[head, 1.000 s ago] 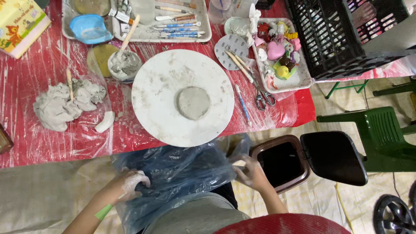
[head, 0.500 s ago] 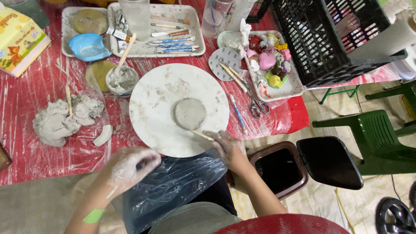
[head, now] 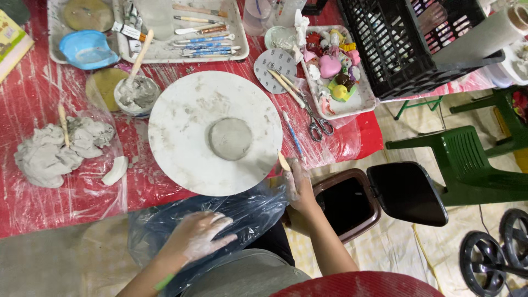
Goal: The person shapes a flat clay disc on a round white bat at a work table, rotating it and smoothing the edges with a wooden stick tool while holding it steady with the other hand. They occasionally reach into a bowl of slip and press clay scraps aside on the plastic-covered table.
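A: Risk check on this frame?

B: Main one: the right hand (head: 300, 190) grips a small wooden tool (head: 283, 161) at the rim of the round turntable (head: 181, 165), tip pointing up toward the flat clay disc (head: 230, 138). The hand looks clay-coated, so the grip is likely slick. A slip could gouge the disc or drop the tool into the open brown bin (head: 352, 206) directly below the table edge.

A: Left hand?

B: The left hand (head: 201, 236) lies flat, fingers spread, on the blue plastic sheet (head: 220, 220) over the lap. Holding nothing, just pressing the film. It appears gloved or clay-smeared; cannot tell which. The sheet is loose and crumpled, and a tug could drag it against the turntable edge.

A: Anything else nearby?

B: Scissors (head: 318, 126) and a thin blue-handled tool (head: 292, 136) lie just right of the turntable, near the right hand's path. A reach across could knock them off the red-covered table (head: 33, 88). The cup of slip (head: 137, 94) with a stick in it touches the turntable's upper-left rim, and a spin may tip it.

A: Disc position relative to the hands?

B: Centre of the turntable, above both. Right hand is nearer, at the lower-right rim, not touching the disc. Left hand is well apart, below the table edge.
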`<state>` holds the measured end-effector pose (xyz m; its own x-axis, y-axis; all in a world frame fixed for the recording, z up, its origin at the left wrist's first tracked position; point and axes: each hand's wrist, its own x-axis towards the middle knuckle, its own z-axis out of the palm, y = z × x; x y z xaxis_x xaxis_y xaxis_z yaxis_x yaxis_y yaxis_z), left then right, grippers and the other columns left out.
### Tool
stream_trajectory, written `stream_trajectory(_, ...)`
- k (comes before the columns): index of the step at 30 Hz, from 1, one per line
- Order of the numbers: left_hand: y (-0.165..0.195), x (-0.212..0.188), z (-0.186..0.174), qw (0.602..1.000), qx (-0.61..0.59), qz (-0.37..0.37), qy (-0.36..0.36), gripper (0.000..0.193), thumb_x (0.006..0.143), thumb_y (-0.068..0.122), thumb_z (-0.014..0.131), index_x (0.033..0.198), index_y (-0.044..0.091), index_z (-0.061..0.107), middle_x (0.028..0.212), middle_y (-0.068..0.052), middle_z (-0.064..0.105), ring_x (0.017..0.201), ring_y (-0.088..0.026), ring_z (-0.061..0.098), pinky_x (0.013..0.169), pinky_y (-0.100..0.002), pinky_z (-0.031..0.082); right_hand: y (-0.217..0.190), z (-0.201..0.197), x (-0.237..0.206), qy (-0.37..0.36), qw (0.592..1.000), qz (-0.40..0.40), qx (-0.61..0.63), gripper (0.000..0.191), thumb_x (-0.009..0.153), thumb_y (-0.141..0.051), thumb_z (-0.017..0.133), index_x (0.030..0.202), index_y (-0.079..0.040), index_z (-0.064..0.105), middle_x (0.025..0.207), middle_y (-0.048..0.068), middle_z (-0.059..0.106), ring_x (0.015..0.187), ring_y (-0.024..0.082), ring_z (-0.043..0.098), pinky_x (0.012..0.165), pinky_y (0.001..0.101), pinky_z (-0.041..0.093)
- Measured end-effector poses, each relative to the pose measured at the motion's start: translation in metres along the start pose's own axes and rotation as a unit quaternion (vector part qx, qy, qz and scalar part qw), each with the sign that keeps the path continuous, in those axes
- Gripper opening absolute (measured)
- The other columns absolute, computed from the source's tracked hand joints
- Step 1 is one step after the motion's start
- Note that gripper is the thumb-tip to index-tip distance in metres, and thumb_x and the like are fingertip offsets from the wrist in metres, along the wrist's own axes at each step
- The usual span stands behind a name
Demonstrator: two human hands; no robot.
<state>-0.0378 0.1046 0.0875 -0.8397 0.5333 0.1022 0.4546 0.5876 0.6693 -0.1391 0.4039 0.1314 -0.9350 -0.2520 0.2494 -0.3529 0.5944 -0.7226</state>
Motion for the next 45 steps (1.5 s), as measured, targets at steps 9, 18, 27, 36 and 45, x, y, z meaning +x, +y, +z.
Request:
stream_trajectory(9, -0.07, -0.034, 0.074, 0.973, 0.021, 0.001, -0.231, 0.022, 0.088, 0.014, 0.066, 0.103, 0.027, 0.076, 0.109, 0.003, 0.072, 0.117, -0.021, 0.063, 0.098, -0.042, 0.048, -0.006, 0.0, 0.007, -0.028, 0.999, 0.041, 0.007, 0.018, 0.105, -0.014, 0.044, 0.109, -0.002, 0.057, 0.094, 0.019, 0.059, 0.092, 0.036, 0.059, 0.084, 0.0433, 0.047)
stream_trajectory(18, -0.019, -0.017, 0.034, 0.989, -0.043, -0.005, -0.142, 0.032, 0.085, 0.029, 0.072, 0.114, 0.016, 0.069, 0.131, -0.006, 0.06, 0.118, -0.027, 0.057, 0.101, -0.052, 0.04, 0.009, 0.006, 0.007, -0.033, 0.997, 0.068, 0.031, 0.02, 0.104, -0.019, 0.05, 0.107, -0.001, 0.057, 0.084, 0.017, 0.058, 0.079, 0.031, 0.061, 0.074, 0.0413, 0.048)
stream_trajectory(27, -0.017, 0.02, 0.058, 0.974, 0.094, 0.176, -0.106, 0.055, 0.094, 0.038, 0.063, 0.146, 0.021, 0.054, 0.15, -0.018, 0.043, 0.143, -0.038, 0.035, 0.112, -0.067, 0.021, 0.012, 0.009, 0.003, -0.008, 0.999, -0.022, 0.029, 0.016, 0.103, -0.015, 0.057, 0.105, 0.001, 0.055, 0.08, 0.013, 0.053, 0.07, 0.024, 0.053, 0.065, 0.0369, 0.046)
stream_trajectory(36, -0.012, 0.008, 0.027, 0.971, 0.115, 0.208, -0.025, 0.057, 0.091, 0.026, 0.071, 0.145, 0.009, 0.062, 0.137, -0.007, 0.055, 0.126, -0.023, 0.052, 0.104, -0.046, 0.041, -0.031, -0.01, 0.023, 0.002, 0.993, -0.081, -0.086, 0.03, 0.106, -0.013, 0.054, 0.134, -0.004, 0.06, 0.099, 0.019, 0.07, 0.092, 0.035, 0.07, 0.079, 0.0432, 0.054)
stream_trajectory(45, -0.025, 0.07, -0.103, 0.939, 0.183, -0.009, 0.292, 0.042, 0.095, 0.029, 0.065, 0.133, 0.011, 0.064, 0.146, -0.013, 0.055, 0.136, -0.033, 0.05, 0.109, -0.06, 0.029, -0.07, -0.039, 0.035, -0.224, 0.971, 0.078, -0.018, 0.028, 0.108, -0.015, 0.047, 0.122, -0.009, 0.069, 0.099, 0.003, 0.076, 0.08, 0.02, 0.078, 0.071, 0.0322, 0.062)
